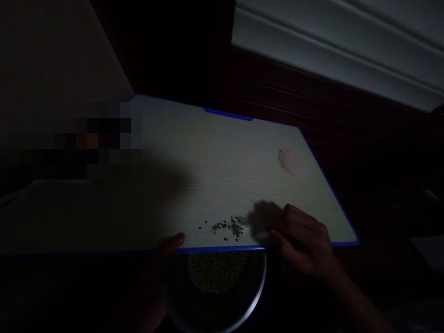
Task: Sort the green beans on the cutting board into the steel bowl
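Observation:
Green beans, likely mung beans, lie scattered near the front edge of a pale, blue-rimmed tabletop. Just below that edge is a round metal bowl with many more green beans inside. My left hand is closed at the bowl's left side, its thumb resting on the tabletop edge; the other fingers are lost in the dark. To the right of the loose beans, my right hand is over the tabletop with fingers bent together. What it may hold is too dark to make out.
A small heap of pinkish grains or powder lies at the tabletop's right side. Beyond stands a light ridged panel. The far left is pixelated, and the dark floor shows at right.

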A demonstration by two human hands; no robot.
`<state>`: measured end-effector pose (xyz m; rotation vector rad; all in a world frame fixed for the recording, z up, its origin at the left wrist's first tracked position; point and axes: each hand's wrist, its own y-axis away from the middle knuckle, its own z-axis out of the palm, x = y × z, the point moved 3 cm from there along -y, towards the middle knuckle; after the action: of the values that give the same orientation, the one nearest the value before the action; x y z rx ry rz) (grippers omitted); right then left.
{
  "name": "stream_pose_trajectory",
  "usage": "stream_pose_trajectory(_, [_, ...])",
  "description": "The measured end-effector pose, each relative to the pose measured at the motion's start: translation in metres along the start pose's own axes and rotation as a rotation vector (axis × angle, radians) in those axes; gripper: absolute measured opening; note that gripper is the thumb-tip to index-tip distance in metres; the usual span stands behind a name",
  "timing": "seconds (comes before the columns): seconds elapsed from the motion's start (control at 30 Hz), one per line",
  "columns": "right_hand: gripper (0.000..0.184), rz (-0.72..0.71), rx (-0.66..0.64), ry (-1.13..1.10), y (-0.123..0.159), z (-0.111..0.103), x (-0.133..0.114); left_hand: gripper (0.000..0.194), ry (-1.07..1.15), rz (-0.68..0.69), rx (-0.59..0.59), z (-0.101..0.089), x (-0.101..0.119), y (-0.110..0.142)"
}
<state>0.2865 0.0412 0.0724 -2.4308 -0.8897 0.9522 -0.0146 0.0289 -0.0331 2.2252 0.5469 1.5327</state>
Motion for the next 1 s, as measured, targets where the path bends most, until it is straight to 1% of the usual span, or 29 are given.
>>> stream_pose_trajectory(0.13, [0.010, -0.036, -0.050, -0.033, 0.001, 0.001, 0.000, 0.071, -0.001, -0.034, -0.038, 0.002, 0.004, 0.002])
stream_pose_trajectory(0.27, [0.011, -0.030, -0.077, -0.096, 0.005, 0.001, 0.000, 0.067, -0.003, -0.014, -0.005, 0.001, 0.017, 0.006])
stream_pose_trajectory(0.33, [0.013, -0.026, -0.079, -0.105, 0.006, 0.001, 0.000, 0.063, 0.026, -0.041, 0.014, 0.000, 0.019, 0.008])
stream_pose_trajectory(0.4, [0.015, -0.026, -0.079, -0.100, 0.006, 0.000, -0.001, 0.059, 0.050, -0.067, 0.029, -0.001, 0.017, 0.008])
stream_pose_trajectory(0.47, [0.015, -0.038, -0.085, -0.102, 0.006, 0.000, -0.001, 0.059, 0.053, -0.064, 0.010, -0.001, 0.012, 0.007])
stream_pose_trajectory(0.57, [0.014, -0.058, -0.100, -0.131, 0.006, -0.001, -0.001, 0.068, 0.009, -0.013, -0.059, 0.001, 0.007, 0.003])
stream_pose_trajectory(0.73, [0.015, -0.065, -0.076, -0.149, 0.006, -0.002, -0.001, 0.072, -0.037, -0.025, -0.060, 0.003, 0.010, 0.003])
stream_pose_trajectory(0.9, [0.013, -0.065, -0.087, -0.149, 0.006, -0.001, -0.002, 0.067, -0.056, 0.036, -0.065, 0.000, 0.011, 0.007])
stream_pose_trajectory(1.0, [0.012, -0.081, -0.103, -0.135, 0.006, 0.002, -0.002, 0.061, -0.024, 0.031, -0.058, -0.002, 0.008, 0.007])
